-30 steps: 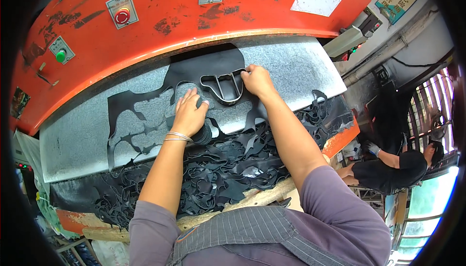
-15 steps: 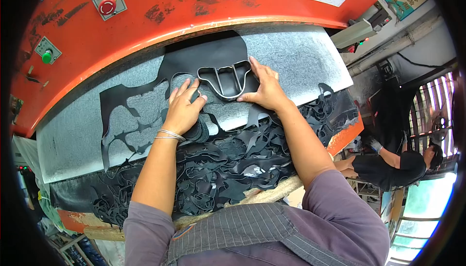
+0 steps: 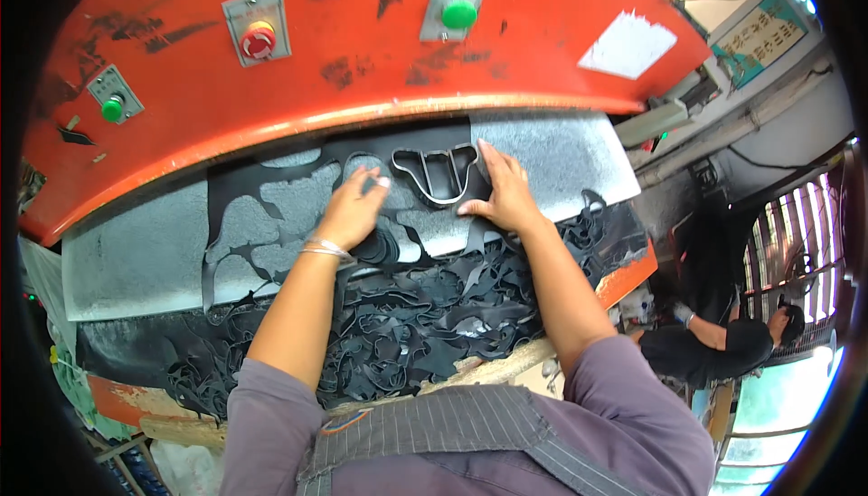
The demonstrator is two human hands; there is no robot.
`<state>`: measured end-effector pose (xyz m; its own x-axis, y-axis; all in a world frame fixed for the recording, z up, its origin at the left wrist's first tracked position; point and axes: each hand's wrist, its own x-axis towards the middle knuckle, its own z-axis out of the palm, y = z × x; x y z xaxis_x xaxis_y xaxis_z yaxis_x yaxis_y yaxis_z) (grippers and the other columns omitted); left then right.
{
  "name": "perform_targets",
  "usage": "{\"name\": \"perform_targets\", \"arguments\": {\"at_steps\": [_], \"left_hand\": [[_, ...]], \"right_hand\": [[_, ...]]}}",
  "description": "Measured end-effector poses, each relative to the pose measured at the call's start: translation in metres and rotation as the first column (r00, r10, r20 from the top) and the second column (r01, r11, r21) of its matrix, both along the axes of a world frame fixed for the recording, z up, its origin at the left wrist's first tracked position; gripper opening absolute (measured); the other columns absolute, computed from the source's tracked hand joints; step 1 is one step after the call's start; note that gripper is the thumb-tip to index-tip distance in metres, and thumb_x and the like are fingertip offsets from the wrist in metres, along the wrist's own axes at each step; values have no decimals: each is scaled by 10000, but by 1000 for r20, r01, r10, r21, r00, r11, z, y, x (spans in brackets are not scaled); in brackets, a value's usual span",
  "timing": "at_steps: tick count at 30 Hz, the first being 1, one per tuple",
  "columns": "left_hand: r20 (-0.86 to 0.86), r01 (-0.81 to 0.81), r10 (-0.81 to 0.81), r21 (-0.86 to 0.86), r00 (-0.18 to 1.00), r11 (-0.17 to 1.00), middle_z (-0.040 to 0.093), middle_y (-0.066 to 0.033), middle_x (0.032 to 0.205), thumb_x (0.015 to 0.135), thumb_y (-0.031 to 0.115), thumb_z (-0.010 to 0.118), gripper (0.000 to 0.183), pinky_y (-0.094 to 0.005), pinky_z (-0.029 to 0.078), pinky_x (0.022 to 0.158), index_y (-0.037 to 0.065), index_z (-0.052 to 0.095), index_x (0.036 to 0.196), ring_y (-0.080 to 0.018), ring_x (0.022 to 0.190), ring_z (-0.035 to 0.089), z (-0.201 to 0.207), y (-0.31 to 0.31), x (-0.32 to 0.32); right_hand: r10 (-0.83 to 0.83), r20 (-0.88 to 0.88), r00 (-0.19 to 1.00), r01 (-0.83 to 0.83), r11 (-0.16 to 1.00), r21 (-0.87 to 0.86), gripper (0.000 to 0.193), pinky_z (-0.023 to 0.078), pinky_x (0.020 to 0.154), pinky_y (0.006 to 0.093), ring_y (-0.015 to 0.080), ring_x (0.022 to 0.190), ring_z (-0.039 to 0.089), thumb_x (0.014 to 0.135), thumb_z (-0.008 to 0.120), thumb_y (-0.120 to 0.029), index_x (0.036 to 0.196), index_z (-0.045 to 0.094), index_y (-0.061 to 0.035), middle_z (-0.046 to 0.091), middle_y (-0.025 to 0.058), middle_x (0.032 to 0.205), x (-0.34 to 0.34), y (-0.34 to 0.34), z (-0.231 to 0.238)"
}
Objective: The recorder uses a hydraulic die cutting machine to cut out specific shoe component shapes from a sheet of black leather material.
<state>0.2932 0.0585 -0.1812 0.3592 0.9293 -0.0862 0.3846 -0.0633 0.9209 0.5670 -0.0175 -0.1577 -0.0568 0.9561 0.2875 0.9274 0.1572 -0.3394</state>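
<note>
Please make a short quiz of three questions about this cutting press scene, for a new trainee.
1. True or false: the right hand rests beside the metal cutting die on the black sheet.
2. Which button sits on the orange press head above the die?
A. green button
B. blue button
C. white button
3. Fill in: below the grey cutting board, in front of the person, lies a pile of black ______.

Key: 1 true; 2 A; 3 scraps. Note that the left hand lies flat on the sheet, left of the die.
</note>
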Motion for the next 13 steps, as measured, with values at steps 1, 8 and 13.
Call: {"name": "perform_targets", "arguments": {"at_steps": [1, 8, 13], "left_hand": [[91, -79, 78, 7, 993, 997, 665, -202, 1076, 922, 412, 539, 473, -357, 436, 929, -32, 609, 1069, -287, 1008, 616, 19, 1, -16], [597, -697, 405, 408, 692, 590, 468, 21, 694, 999, 274, 476, 300, -236, 360, 606, 82, 505, 770, -79, 664, 434, 118, -6, -156], [617, -723, 431, 678, 659, 135, 483, 8, 747, 987, 235, 512, 245, -258, 392, 620, 32, 513, 850, -92, 676, 446, 135, -18, -205]], "right_hand": [[-91, -72, 993, 92, 996, 12, 1046, 313, 1052, 489, 395, 1270, 387, 614, 824, -464, 1444, 318, -79, 432, 185, 1395, -4, -7, 5], [43, -536, 843, 92, 971, 223, 812, 494, 800, 346, 213, 897, 583, 746, 803, -256, 1383, 366, -4, 576, 158, 1092, -41, -19, 102], [-29, -552, 833, 248, 912, 326, 457, 473, 659, 217, 103, 766, 581, 845, 705, -105, 1188, 428, 14, 614, 115, 892, -64, 2, 146]]}}
